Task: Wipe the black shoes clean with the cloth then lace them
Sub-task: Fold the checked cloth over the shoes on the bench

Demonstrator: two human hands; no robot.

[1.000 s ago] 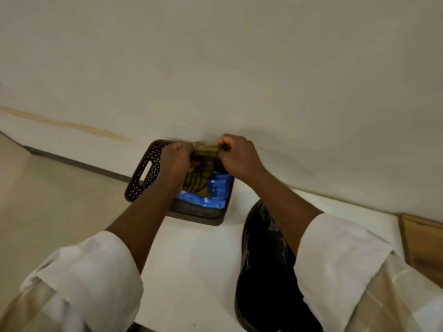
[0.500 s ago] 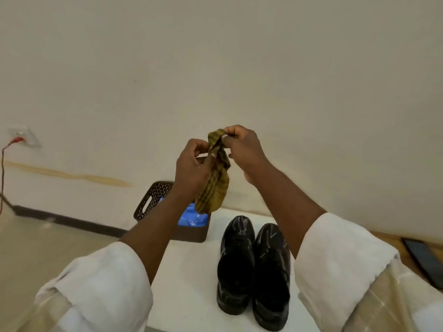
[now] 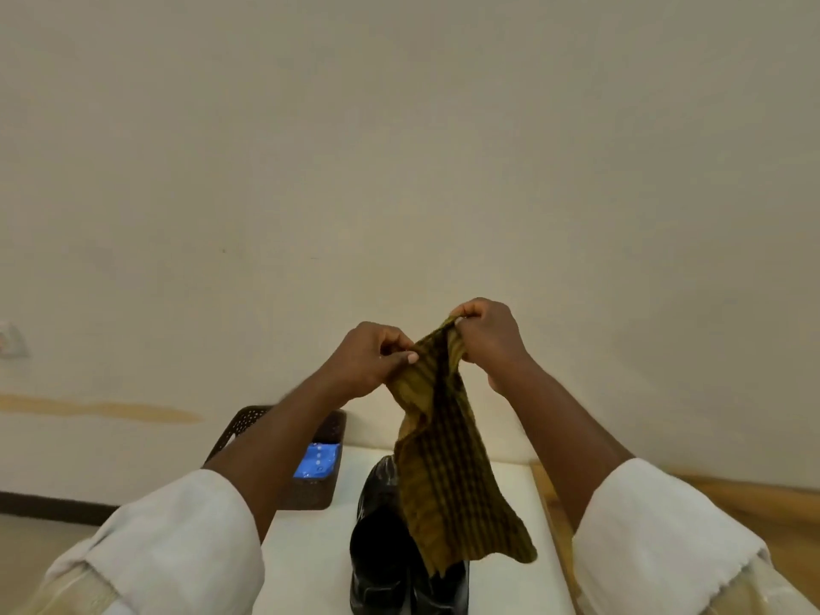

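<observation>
Rolled white sleeves (image 3: 177,539) over pale checked cloth, forearms bare.

cloth: olive-yellow checked fabric cloth (image 3: 448,463), hanging unfurled, top edge held up
shoes: glossy black leather shoes (image 3: 381,552), side by side on white tabletop, partly behind cloth

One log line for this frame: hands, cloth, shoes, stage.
left hand: pinches cloth | right hand: pinches cloth top | cloth: hangs above shoes | shoes: on table, untouched | stage: wiping not begun
</observation>
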